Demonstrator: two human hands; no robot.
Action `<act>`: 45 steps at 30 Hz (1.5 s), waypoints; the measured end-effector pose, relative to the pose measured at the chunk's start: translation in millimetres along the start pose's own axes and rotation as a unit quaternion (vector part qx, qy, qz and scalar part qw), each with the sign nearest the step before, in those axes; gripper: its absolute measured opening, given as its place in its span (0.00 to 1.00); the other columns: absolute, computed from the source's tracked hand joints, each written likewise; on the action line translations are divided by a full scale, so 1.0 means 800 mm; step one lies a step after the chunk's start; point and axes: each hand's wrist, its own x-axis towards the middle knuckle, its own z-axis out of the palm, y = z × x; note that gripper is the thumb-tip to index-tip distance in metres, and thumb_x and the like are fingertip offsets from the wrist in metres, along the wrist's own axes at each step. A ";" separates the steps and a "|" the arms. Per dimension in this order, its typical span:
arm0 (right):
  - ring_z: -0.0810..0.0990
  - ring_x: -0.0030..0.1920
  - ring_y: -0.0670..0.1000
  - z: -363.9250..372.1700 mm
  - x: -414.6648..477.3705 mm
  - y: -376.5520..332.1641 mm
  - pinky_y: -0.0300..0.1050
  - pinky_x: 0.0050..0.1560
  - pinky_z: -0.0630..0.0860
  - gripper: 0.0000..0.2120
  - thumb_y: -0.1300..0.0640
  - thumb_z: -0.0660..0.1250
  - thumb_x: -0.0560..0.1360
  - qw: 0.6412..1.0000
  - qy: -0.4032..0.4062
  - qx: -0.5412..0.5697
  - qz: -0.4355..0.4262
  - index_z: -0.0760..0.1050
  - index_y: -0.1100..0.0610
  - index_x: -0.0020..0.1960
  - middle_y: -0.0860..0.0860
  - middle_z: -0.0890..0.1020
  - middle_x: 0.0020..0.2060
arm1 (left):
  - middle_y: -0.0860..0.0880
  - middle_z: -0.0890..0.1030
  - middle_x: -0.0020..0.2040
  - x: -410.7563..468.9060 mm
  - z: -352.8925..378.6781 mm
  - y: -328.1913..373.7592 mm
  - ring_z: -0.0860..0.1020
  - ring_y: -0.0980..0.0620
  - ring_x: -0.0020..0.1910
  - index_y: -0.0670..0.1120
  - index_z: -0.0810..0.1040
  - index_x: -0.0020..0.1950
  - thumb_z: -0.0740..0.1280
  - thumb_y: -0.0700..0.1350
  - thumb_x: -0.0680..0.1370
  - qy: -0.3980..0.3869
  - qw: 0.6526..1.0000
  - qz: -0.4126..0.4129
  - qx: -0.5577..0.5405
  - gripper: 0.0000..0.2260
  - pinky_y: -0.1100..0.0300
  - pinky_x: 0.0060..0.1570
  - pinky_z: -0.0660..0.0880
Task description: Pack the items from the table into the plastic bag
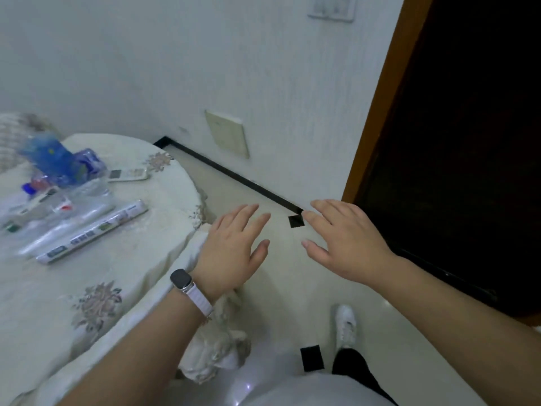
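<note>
Your left hand and right hand are both spread flat and hold nothing, out over the floor. The plastic bag lies on the worktop, well left of them.

Here's a white textured wall, a pale switch plate up top and a cream square cover plate lower down. A thin black skirting strip runs along its foot, meeting the glossy pale tiled floor. On the right, an orange-brown wooden door frame borders a dark doorway. At left is a round table in a cream floral tablecloth.
</note>
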 end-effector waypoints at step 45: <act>0.76 0.61 0.59 0.196 0.698 -0.150 0.55 0.60 0.72 0.26 0.40 0.58 0.74 0.876 -0.089 0.094 -0.464 0.76 0.56 0.64 0.56 0.77 0.63 | 0.42 0.76 0.68 0.083 0.049 -0.398 0.74 0.41 0.66 0.46 0.76 0.67 0.60 0.54 0.76 0.073 0.794 -0.595 0.105 0.22 0.42 0.60 0.75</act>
